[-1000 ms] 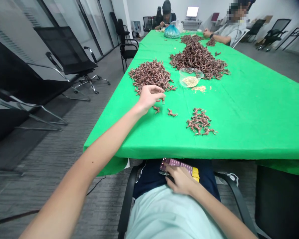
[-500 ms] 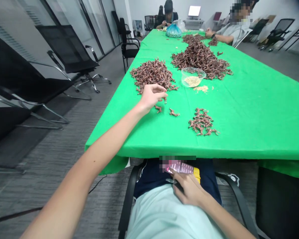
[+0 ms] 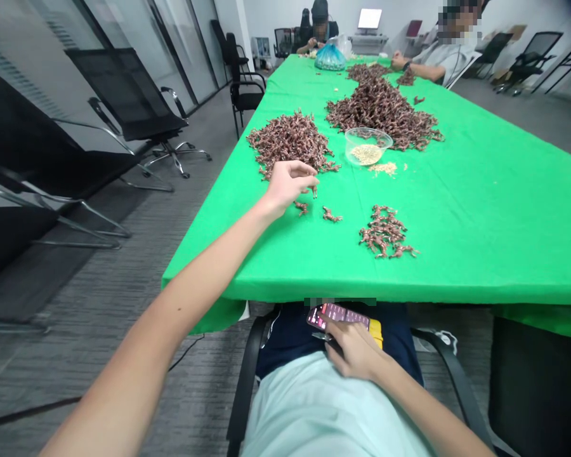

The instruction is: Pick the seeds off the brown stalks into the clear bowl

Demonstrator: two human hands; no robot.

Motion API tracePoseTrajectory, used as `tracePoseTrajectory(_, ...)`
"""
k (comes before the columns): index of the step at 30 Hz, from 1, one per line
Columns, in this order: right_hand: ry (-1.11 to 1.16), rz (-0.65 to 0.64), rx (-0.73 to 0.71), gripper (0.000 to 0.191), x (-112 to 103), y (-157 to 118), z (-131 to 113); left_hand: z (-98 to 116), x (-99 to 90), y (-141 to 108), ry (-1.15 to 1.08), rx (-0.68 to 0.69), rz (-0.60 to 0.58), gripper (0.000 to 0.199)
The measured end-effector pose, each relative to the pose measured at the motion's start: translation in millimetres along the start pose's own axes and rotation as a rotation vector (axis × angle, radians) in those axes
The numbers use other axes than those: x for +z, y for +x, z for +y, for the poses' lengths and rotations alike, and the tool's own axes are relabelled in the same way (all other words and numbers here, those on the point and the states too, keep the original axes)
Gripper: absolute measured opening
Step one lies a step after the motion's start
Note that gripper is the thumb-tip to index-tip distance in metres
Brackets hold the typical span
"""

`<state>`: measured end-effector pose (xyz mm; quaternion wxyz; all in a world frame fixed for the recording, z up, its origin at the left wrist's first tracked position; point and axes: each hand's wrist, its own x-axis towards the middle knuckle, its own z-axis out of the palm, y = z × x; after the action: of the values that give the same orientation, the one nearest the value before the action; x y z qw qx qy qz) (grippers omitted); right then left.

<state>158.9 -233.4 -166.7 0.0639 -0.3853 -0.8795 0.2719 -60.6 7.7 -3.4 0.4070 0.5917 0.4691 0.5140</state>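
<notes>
My left hand (image 3: 292, 184) is raised over the table in front of the near pile of small brown figurines (image 3: 292, 143). A small brown animal-shaped figurine (image 3: 315, 190) hangs pinched at its fingertips. Two more loose figurines lie below and right of the hand, one of them by itself (image 3: 332, 214). Down at my lap, my right hand (image 3: 359, 349) is curled around a dark-handled tool with a pointed metal tip (image 3: 321, 336); its exact kind is unclear. The index finger reaches onto the lit screen of a phone (image 3: 337, 312) lying on my thighs.
On the green tablecloth (image 3: 480, 222) sit a small figurine group (image 3: 384, 231), a clear bowl (image 3: 368, 147) with pale bits, spilled bits (image 3: 383, 168), a large figurine pile (image 3: 380, 114) and a blue bag (image 3: 330, 57). Two people sit farther along. Chairs (image 3: 109, 89) stand left.
My right hand has shifted slightly left and up over the phone, and the tool tip moved with it. The left hand stays in place with the figurine.
</notes>
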Motion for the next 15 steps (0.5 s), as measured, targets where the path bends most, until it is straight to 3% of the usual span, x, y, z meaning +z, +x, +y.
tracePoseTrajectory(8,-0.022,0.052,0.037,0.033,0.2,-1.1,7.0,-2.1,1.0,0.6,-0.012,0.005,-0.007,0.015)
tracePoseTrajectory(15,-0.041,0.053,0.005,0.043,-2.4,1.8,5.7,-3.4,0.4,1.4,0.011,0.028,-0.009,0.014)
